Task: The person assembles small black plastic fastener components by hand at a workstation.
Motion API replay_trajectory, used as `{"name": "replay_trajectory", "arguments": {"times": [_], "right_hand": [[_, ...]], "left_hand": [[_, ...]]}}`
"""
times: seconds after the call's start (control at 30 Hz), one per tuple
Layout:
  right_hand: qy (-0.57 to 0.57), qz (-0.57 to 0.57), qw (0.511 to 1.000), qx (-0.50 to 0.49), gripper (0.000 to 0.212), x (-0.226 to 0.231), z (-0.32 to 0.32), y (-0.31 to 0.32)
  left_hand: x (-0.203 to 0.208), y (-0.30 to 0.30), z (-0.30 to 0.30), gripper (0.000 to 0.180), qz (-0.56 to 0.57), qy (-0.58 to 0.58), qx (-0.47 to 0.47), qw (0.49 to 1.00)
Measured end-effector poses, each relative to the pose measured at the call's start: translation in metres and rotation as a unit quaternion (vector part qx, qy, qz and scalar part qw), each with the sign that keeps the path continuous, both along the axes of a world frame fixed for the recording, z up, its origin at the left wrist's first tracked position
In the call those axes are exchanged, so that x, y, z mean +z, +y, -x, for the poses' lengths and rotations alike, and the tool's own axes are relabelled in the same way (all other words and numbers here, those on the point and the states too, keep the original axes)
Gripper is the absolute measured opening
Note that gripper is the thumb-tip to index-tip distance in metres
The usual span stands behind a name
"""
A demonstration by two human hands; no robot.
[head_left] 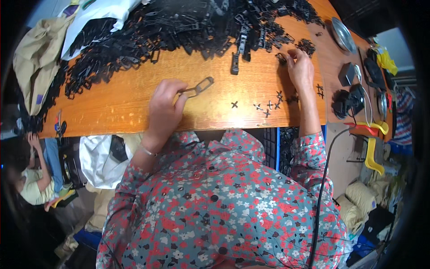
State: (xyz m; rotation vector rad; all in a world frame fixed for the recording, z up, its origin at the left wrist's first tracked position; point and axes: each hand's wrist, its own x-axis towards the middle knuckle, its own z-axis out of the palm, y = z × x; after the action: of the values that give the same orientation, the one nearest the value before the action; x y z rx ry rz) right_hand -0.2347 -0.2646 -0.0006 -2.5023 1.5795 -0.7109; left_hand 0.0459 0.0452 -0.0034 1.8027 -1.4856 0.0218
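Note:
My left hand [165, 105] is closed in a pinch over the table. From its fingertips juts a thin dark plastic frame [205, 84] with two rectangular openings, tilted up to the right. Farther right, my right hand [301, 71] has its fingers curled together at a small black plastic piece [281, 58], which appears to be at its fingertips. Beside that hand lies a little heap of black pieces [306, 46]. Between me and the hands, several small black cross-shaped pieces [269, 105] are scattered on the wooden table [130, 101].
A large pile of black plastic parts [179, 31] covers the table's far side. Scissors [58, 123] lie at the left edge. Rightward stand a metal bowl [343, 35] and a black box [346, 74]. A cable [323, 179] hangs at my right. Another person [38, 179] sits at far left.

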Motion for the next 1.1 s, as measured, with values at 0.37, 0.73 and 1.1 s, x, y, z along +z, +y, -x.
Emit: {"name": "replay_trajectory", "arguments": {"times": [0.37, 0.73, 1.1], "right_hand": [[0.019, -0.040, 0.998, 0.035, 0.021, -0.013, -0.003, 0.024], [-0.156, -0.207, 0.941, 0.219, 0.012, 0.008, -0.063, 0.150], [-0.114, -0.231, 0.929, 0.266, 0.019, 0.010, -0.083, 0.183]], "left_hand": [[0.002, -0.002, -0.001, 0.020, -0.028, -0.014, -0.026, 0.999], [0.000, 0.004, -0.002, 0.016, -0.038, 0.067, -0.016, 0.997], [0.007, 0.016, 0.002, 0.030, -0.076, 0.005, -0.049, 0.996]]}}
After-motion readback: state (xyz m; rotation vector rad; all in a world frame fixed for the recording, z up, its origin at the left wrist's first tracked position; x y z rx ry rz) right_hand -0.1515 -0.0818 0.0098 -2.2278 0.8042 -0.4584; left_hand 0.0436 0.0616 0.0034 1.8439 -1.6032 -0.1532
